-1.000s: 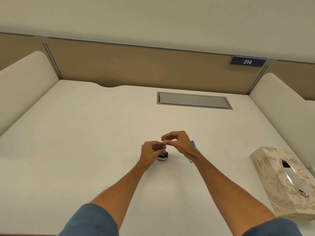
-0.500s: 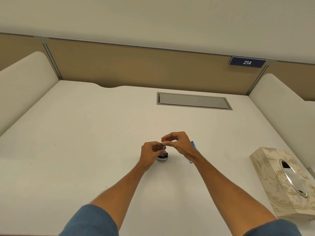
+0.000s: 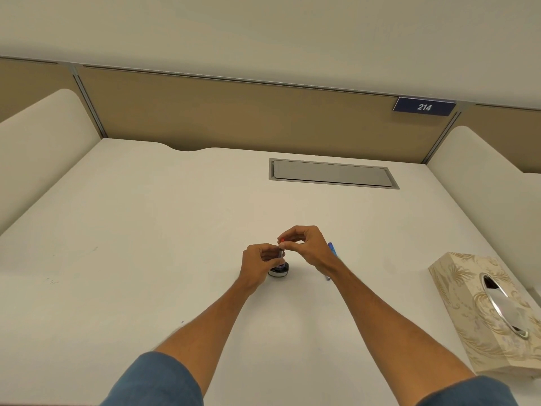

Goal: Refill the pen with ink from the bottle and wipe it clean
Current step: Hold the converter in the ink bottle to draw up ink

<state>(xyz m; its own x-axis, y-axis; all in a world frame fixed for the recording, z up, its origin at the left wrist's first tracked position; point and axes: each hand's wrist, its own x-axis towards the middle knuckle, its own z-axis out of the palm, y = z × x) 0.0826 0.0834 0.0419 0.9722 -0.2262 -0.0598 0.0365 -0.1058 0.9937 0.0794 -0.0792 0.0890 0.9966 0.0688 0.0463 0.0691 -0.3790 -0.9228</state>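
Pen (image 3: 281,253) apparently pinched in right grip (image 3: 308,248)

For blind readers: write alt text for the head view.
A left hand and right hand pinch a thin, red-tipped pen part upright over a small ink bottle on a white desk. A blue pen lies behind the right wrist; a patterned tissue box sits at right.

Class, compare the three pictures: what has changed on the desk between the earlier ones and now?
Nothing has visibly changed. The left hand and right hand still hold the pen upright over the ink bottle. The blue piece behind the right wrist and the tissue box lie where they were.
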